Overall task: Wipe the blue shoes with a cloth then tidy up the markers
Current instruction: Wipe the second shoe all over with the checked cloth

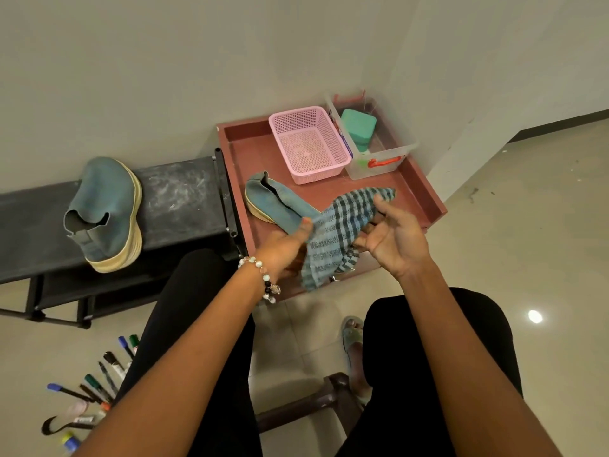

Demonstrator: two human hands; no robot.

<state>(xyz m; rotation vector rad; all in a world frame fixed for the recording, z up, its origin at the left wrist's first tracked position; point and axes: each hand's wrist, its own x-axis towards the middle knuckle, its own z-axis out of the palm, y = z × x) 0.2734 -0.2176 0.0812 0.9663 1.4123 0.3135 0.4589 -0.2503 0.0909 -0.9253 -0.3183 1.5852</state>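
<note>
Black bench (pixel 184 192) is running along the far wall at left, carrying one blue shoe (pixel 105 212) with its sole edge to the right. Red tray-top table (pixel 425 196) is sitting just right of it, touching. On the tray: second blue shoe (pixel 273 201) lying at near left, pink basket (pixel 308 143) at far centre, clear plastic box (pixel 379 153) just right of the basket. Floor (pixel 527 258) is holding loose markers (pixel 95 384) scattered at near left.
</note>
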